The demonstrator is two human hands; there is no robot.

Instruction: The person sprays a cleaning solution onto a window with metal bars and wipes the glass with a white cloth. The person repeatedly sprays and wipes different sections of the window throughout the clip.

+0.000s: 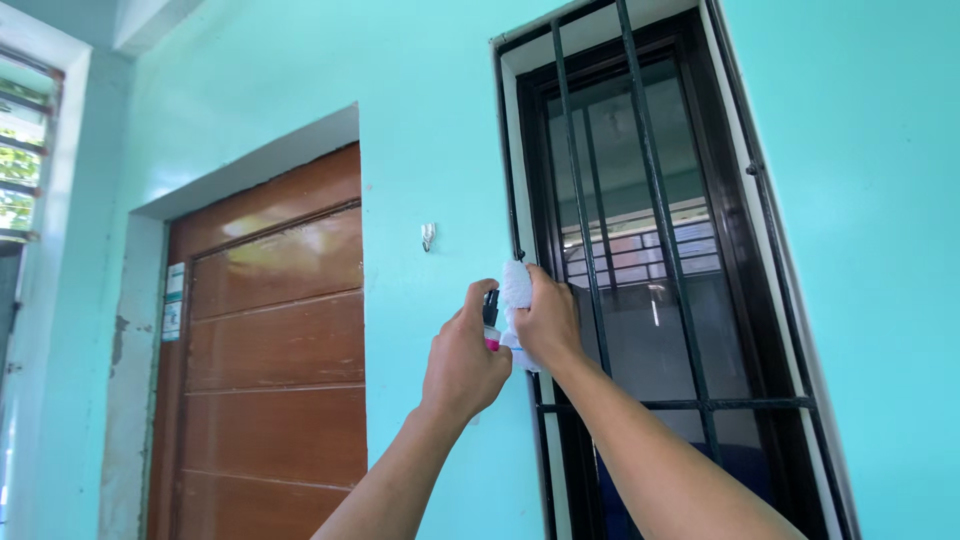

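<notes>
Two small rectangular stickers [174, 300] at left edge of frame, stacked on door's left side: white with pale green-blue print.

You face a turquoise wall [420, 130]; on it sit a small hook [428, 236], a barred window [640, 250] and a wooden door [270, 350].
</notes>
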